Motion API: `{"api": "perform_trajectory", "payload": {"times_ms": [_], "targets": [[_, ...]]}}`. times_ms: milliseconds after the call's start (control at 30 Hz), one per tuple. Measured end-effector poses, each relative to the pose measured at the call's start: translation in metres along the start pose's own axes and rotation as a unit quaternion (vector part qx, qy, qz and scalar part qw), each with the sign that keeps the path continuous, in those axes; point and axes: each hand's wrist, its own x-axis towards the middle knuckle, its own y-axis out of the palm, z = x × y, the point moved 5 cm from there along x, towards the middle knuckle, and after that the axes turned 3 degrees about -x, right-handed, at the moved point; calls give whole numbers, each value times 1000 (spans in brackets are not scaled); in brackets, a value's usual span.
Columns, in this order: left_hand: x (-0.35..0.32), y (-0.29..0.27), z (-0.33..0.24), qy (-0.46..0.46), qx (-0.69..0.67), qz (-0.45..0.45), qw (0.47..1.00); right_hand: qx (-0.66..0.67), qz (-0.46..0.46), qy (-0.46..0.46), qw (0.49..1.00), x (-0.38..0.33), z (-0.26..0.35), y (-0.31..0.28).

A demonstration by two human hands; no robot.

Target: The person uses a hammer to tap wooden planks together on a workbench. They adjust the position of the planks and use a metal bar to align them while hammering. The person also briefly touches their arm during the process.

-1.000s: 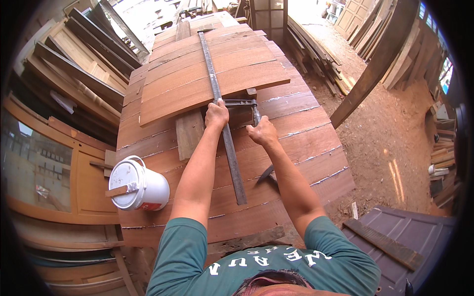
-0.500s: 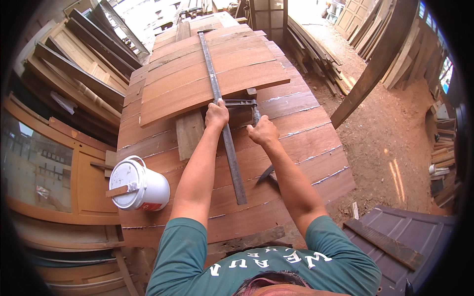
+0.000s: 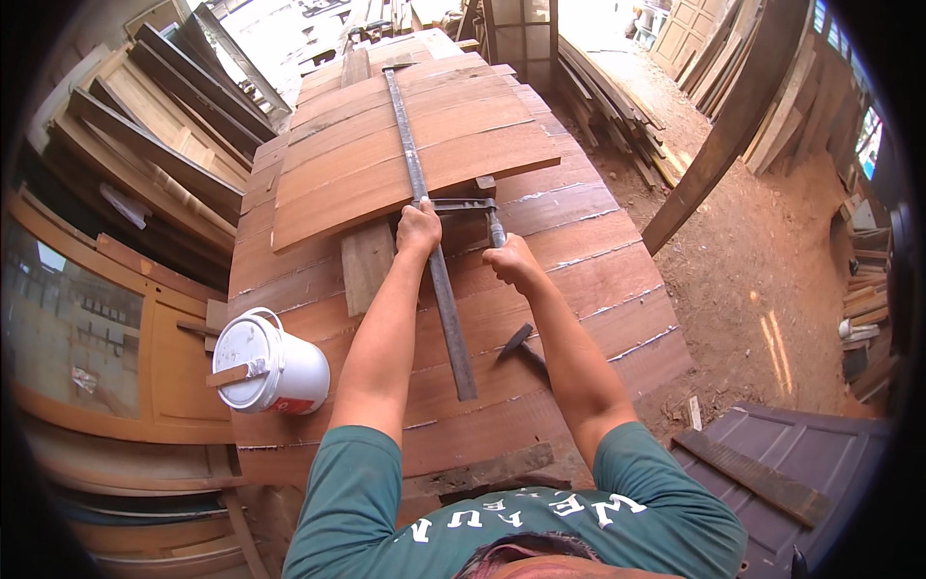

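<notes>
A long steel bar clamp (image 3: 448,314) lies lengthwise over a panel of edge-joined boards (image 3: 333,193). My left hand (image 3: 419,229) is closed around the clamp's bar, by its sliding arm. The screw handle at the end of that arm is in the closed fingers of my right hand (image 3: 512,261). The clamp's far jaw (image 3: 397,67) reaches the panel's far side. Beneath the panel, a wooden block (image 3: 367,267) props it above a larger surface of glued boards (image 3: 569,241). A hammer (image 3: 519,344) rests on these boards, partly hidden by my right forearm.
A white lidded bucket (image 3: 299,372) with a flat stick (image 3: 229,375) on its lid stands at the left. Door frames (image 3: 145,357) lean along the left side. Stacked planks (image 3: 612,106), a slanting post (image 3: 719,135) and a dark panelled door (image 3: 791,463) lie rightward.
Both my hands and the clamp's near end have shifted slightly left. The clamp's far jaw sits a little nearer. More of the hammer shows beside my right forearm.
</notes>
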Motion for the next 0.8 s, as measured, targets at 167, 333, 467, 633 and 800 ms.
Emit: {"api": "perform_trajectory", "payload": {"times_ms": [167,333,467,633,800], "targets": [[3,1,0,-10,16,19,1000,165,80,23,983,3,-9,1],[-17,-15,4,-26,25,3,999,-272,-222,-14,936,-4,15,2],[-98,-42,7,98,-32,-22,994,-197,-134,-57,970,22,-15,-11],[-231,-77,40,154,-137,0,979,233,69,29,970,-8,-4,2],[-342,-89,99,61,-204,154,965,252,98,28,962,-4,-2,10]]}}
